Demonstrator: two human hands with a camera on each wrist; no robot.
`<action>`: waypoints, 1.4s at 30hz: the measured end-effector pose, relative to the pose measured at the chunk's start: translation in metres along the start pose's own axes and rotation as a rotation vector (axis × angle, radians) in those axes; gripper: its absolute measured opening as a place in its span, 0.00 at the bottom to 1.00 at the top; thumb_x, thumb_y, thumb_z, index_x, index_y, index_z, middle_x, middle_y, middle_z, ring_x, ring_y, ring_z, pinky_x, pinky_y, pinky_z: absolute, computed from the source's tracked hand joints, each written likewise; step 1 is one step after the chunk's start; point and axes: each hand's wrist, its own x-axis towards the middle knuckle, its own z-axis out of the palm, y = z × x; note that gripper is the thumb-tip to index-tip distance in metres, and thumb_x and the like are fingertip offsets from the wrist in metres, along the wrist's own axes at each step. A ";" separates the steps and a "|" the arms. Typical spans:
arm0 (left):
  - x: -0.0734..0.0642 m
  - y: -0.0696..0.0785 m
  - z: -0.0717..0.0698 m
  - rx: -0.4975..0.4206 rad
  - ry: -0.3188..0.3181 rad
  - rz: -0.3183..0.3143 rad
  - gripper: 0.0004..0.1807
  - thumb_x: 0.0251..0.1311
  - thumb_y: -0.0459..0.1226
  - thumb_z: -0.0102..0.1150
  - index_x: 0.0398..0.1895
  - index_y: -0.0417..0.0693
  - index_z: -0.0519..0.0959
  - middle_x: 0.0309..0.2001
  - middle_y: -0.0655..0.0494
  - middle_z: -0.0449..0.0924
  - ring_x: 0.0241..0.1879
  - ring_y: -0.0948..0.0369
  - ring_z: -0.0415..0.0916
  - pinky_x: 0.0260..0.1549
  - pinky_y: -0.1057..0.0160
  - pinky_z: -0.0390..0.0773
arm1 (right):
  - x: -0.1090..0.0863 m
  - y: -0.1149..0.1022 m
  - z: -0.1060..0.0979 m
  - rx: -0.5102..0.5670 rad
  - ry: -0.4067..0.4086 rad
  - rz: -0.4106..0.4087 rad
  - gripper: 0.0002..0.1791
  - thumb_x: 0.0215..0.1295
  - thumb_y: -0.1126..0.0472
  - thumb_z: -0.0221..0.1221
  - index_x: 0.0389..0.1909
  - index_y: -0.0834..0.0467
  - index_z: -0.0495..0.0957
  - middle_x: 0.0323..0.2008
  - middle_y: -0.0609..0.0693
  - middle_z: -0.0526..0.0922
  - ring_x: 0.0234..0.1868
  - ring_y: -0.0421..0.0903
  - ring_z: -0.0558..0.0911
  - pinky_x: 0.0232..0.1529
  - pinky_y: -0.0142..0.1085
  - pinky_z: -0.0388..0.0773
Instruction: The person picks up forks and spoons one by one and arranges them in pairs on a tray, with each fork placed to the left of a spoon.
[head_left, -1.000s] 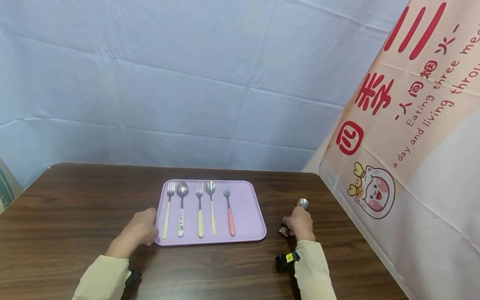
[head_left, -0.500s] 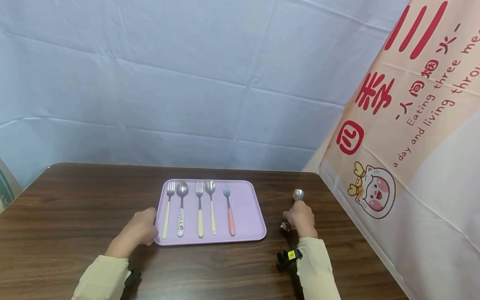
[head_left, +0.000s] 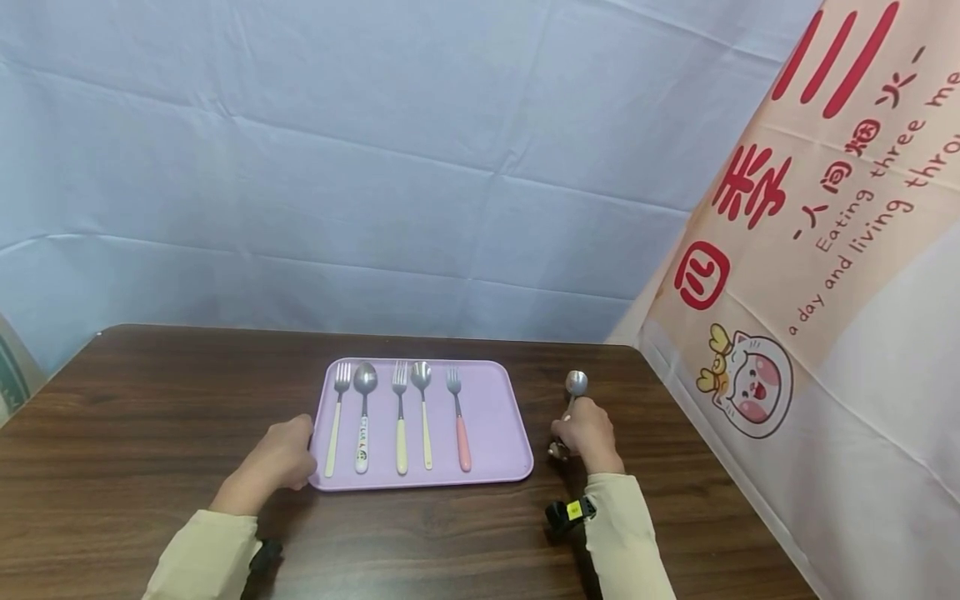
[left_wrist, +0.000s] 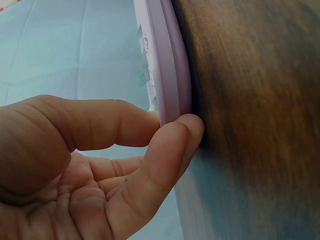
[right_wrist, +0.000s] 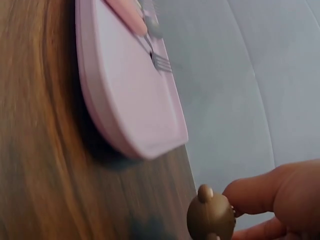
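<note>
My left hand (head_left: 276,458) pinches the left rim of a lilac tray (head_left: 495,425). In the left wrist view, thumb and fingertip meet at the tray's rim (left_wrist: 172,70). To the right of the tray, my right hand (head_left: 588,435) holds a spoon (head_left: 576,382), its metal bowl pointing away from me. The right wrist view shows the spoon's brown, rounded handle end (right_wrist: 211,217), which has small ear-like knobs; its bowl is out of that view. On the tray lie a pink-handled fork (head_left: 462,442), a patterned-handled spoon (head_left: 362,442) and several other pieces of cutlery.
The tray sits on a dark wooden table (head_left: 420,542). Pale blue cloth (head_left: 337,208) hangs behind it, and a printed banner (head_left: 810,250) hangs along the right side. The tray's right part, beside the pink fork, bears no cutlery.
My right hand has moved the spoon leftward, closer to the tray, and the spoon's bowl has swung left and away from me. The left hand and the tray have stayed in place.
</note>
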 end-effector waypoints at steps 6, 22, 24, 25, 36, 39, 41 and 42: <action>0.001 0.000 0.001 -0.010 -0.010 -0.014 0.14 0.43 0.21 0.54 0.36 0.27 0.67 0.22 0.46 0.68 0.19 0.55 0.70 0.16 0.62 0.72 | 0.002 -0.010 0.009 0.014 -0.014 -0.041 0.07 0.47 0.65 0.59 0.17 0.61 0.72 0.17 0.52 0.73 0.20 0.49 0.74 0.20 0.39 0.68; 0.000 0.001 0.000 -0.011 -0.010 -0.011 0.15 0.43 0.21 0.54 0.37 0.26 0.67 0.22 0.46 0.69 0.19 0.55 0.70 0.16 0.62 0.72 | -0.003 -0.040 0.029 0.017 -0.052 -0.134 0.10 0.47 0.67 0.59 0.12 0.59 0.70 0.13 0.49 0.72 0.17 0.45 0.73 0.17 0.34 0.67; 0.000 0.001 0.000 -0.012 -0.010 -0.011 0.14 0.43 0.21 0.54 0.37 0.26 0.67 0.22 0.46 0.69 0.19 0.55 0.70 0.16 0.62 0.72 | -0.004 -0.042 0.031 0.021 -0.063 -0.145 0.11 0.47 0.67 0.59 0.11 0.59 0.70 0.13 0.49 0.73 0.16 0.44 0.74 0.17 0.34 0.69; 0.000 0.001 0.000 -0.011 -0.009 -0.008 0.14 0.42 0.21 0.54 0.36 0.27 0.67 0.22 0.46 0.69 0.19 0.55 0.70 0.16 0.62 0.72 | -0.005 -0.044 0.031 0.021 -0.065 -0.151 0.11 0.48 0.68 0.59 0.11 0.59 0.70 0.13 0.49 0.73 0.16 0.44 0.74 0.17 0.34 0.70; 0.000 -0.001 0.001 -0.011 0.005 0.006 0.13 0.42 0.22 0.53 0.34 0.29 0.67 0.21 0.47 0.68 0.18 0.55 0.69 0.15 0.62 0.71 | -0.006 -0.054 0.043 0.022 -0.097 -0.146 0.08 0.48 0.67 0.60 0.17 0.60 0.71 0.16 0.51 0.73 0.18 0.45 0.73 0.16 0.35 0.69; 0.001 -0.002 0.001 -0.011 0.008 0.009 0.12 0.41 0.21 0.53 0.33 0.29 0.67 0.21 0.47 0.68 0.18 0.55 0.69 0.15 0.62 0.71 | -0.006 -0.055 0.045 0.021 -0.109 -0.167 0.08 0.48 0.67 0.60 0.16 0.60 0.71 0.15 0.51 0.72 0.17 0.45 0.73 0.16 0.35 0.69; 0.001 -0.002 0.001 -0.008 0.010 0.010 0.13 0.41 0.21 0.53 0.34 0.29 0.67 0.21 0.47 0.68 0.18 0.55 0.69 0.15 0.62 0.71 | -0.006 -0.056 0.047 0.025 -0.119 -0.176 0.08 0.48 0.67 0.60 0.17 0.60 0.71 0.15 0.51 0.73 0.17 0.45 0.73 0.16 0.35 0.70; 0.001 -0.002 0.002 -0.004 0.012 0.011 0.13 0.41 0.21 0.53 0.34 0.29 0.67 0.21 0.47 0.68 0.18 0.55 0.69 0.15 0.62 0.71 | -0.007 -0.057 0.048 0.021 -0.119 -0.186 0.08 0.48 0.67 0.60 0.17 0.60 0.71 0.15 0.51 0.73 0.17 0.45 0.73 0.15 0.35 0.70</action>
